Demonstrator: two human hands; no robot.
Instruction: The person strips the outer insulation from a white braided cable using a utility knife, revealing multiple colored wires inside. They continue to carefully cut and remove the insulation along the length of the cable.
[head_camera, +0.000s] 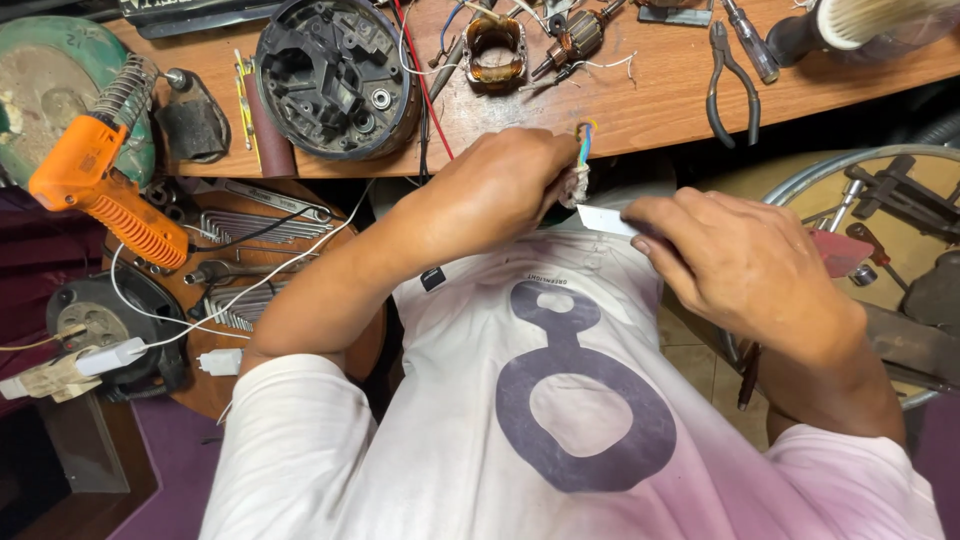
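Note:
My left hand (500, 190) is closed around a bundle of coloured wires (583, 150) whose blue and yellow ends stick up above my fingers, just below the wooden bench edge. My right hand (740, 265) grips a red-handled utility knife (835, 250). Its bare blade (605, 220) points left and touches the whitish wrapped part of the wire bundle. Both hands are held in front of my chest over my white shirt.
On the wooden bench (660, 100) lie a black motor housing (335, 75), a stator coil (495, 50), an armature (575, 38), pliers (733, 85) and a screwdriver (748, 40). An orange soldering gun (105, 190) rests at left above hex keys (245, 228). A round metal tray (880, 200) is at right.

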